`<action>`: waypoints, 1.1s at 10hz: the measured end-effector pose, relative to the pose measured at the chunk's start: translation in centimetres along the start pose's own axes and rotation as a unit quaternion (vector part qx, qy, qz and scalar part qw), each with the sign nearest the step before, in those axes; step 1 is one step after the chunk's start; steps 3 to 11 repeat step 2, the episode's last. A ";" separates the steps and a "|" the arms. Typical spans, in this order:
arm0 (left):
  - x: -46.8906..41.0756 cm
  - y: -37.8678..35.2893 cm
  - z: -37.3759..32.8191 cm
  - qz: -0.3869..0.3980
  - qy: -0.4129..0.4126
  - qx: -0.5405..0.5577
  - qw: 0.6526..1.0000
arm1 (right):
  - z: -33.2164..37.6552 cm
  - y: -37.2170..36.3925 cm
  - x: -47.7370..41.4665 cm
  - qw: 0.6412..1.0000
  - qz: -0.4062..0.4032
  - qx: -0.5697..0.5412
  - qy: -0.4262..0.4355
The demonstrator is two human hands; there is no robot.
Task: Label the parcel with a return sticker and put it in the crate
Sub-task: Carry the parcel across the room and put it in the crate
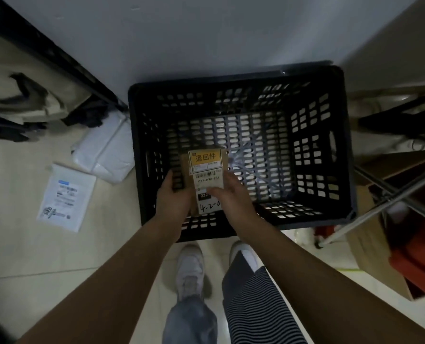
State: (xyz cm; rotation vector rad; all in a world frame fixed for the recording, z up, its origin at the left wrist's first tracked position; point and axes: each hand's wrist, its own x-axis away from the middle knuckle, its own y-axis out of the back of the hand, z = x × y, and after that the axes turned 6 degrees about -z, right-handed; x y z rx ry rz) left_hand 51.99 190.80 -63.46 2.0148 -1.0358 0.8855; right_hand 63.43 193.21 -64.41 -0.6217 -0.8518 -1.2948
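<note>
one small brown parcel (191,170) is held over the near left part of one black slotted crate (345,145), inside its rim as seen from above; whether it touches the crate floor cannot be told. its lower end is covered by the two hands, and the handwriting on the white shipping label (207,181) is cut off by the right hand (231,194), so only "4.2-" reads clearly. one yellow return sticker (205,157) sits at the parcel's far end, touching the top of the white label. the left hand (173,198) grips the parcel's left edge, its fingers (168,177) curled round the side with the tips hidden behind the cardboard. the right hand's fingers (215,191) lie pressed together flat on the label face; its thumb is out of sight. on the floor left of the crate lie two white mailer bags: one plump (107,155) and touching the crate wall, one flat with a printed label (66,197) (print too blurred to read). two white shoes (190,266) stand just before the crate. cardboard and metal rods at the right run off frame.
</note>
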 end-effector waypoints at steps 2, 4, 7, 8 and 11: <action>3.3 1.5 -2.5 0.017 0.018 0.036 0.999 | 2.2 1.3 2.6 0.998 0.023 0.036 -0.046; 3.3 1.5 -2.5 0.017 0.018 0.036 0.999 | 2.2 1.3 2.6 0.998 0.023 0.036 -0.046; 3.3 1.5 -2.5 0.017 0.018 0.036 0.999 | 2.2 1.3 2.6 0.998 0.023 0.036 -0.046; 3.3 1.5 -2.5 0.017 0.018 0.036 0.999 | 2.2 1.3 2.6 0.998 0.023 0.036 -0.046; 3.3 1.5 -2.5 0.017 0.018 0.036 0.999 | 2.2 1.3 2.6 0.998 0.023 0.036 -0.046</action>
